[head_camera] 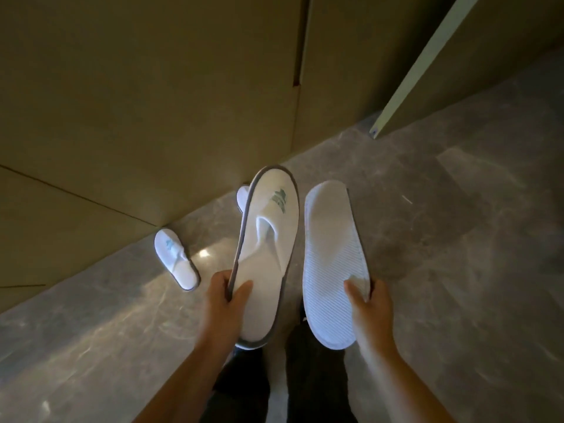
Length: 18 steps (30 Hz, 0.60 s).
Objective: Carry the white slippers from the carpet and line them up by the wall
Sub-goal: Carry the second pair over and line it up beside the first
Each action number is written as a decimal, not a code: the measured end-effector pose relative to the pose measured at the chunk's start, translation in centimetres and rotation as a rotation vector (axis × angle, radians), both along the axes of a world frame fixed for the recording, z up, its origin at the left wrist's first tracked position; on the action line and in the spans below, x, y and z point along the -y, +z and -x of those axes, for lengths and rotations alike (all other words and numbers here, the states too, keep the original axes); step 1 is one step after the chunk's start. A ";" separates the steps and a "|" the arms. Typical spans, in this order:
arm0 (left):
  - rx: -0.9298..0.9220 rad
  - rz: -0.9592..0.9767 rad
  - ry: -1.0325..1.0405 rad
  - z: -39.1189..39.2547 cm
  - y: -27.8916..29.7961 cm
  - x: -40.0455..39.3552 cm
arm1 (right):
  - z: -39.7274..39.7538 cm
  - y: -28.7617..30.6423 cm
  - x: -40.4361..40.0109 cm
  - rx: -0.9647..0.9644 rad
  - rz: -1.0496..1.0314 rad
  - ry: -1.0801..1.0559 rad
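Observation:
My left hand (227,296) grips the heel end of a white slipper (265,245) with grey edging and a green logo, held top side up above the floor. My right hand (367,300) pinches a second white slipper (334,261) by its heel, with the ribbed sole turned up. A third white slipper (177,259) lies on the floor with its toe against the wall (137,102). A fourth slipper (243,196) rests by the wall further along, mostly hidden behind the one in my left hand.
The floor (442,239) is polished grey marble. Beige panelled wall runs along the left and back, with a dark vertical gap (300,50). A pale door edge (424,65) slants down at the right. My dark trouser legs (274,377) show below the slippers.

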<state>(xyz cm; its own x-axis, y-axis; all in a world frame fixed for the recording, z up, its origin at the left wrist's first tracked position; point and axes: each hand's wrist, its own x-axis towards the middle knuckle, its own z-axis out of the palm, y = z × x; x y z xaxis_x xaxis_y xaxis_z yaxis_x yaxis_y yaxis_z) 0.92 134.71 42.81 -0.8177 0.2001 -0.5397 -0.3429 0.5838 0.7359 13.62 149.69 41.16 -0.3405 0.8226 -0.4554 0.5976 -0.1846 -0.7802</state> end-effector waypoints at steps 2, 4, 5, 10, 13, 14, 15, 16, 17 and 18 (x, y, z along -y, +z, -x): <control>0.015 0.026 0.082 0.3 -4.0 -1.7 | 1.3 -4.5 -2.1 0.015 0.061 0.057; 0.017 0.053 0.164 1.1 -8.4 -3.1 | 2.8 -9.0 -4.0 0.033 0.117 0.086; 0.014 0.067 0.194 1.5 -10.6 -3.8 | 3.6 -11.2 -4.9 0.041 0.143 0.096; -0.013 0.104 0.229 4.1 -21.5 -6.8 | 7.6 -22.4 -8.8 0.035 0.240 0.150; -0.045 0.091 0.206 5.8 -28.0 -7.7 | 10.1 -29.7 -10.0 0.056 0.246 0.138; -0.059 0.093 0.196 6.3 -30.2 -7.9 | 10.9 -32.0 -10.3 0.066 0.235 0.132; -0.069 0.097 0.182 6.8 -32.4 -7.9 | 11.6 -34.3 -10.5 0.072 0.219 0.132; -0.073 0.101 0.167 7.2 -34.7 -7.9 | 12.3 -36.5 -10.7 0.074 0.202 0.137; -0.075 0.094 0.154 7.6 -36.9 -7.9 | 13.1 -38.6 -11.0 0.066 0.187 0.142; -0.077 0.082 0.145 8.0 -39.2 -7.9 | 13.8 -40.6 -11.3 0.051 0.165 0.148</control>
<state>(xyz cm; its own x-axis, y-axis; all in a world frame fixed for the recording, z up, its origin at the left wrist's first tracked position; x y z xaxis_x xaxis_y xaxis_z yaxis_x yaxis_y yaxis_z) -7.09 142.57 3.56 -0.8745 0.0353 -0.4837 -0.3718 0.5917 0.7153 -0.14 160.97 0.54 -0.4246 0.6785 -0.5995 0.6659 -0.2146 -0.7145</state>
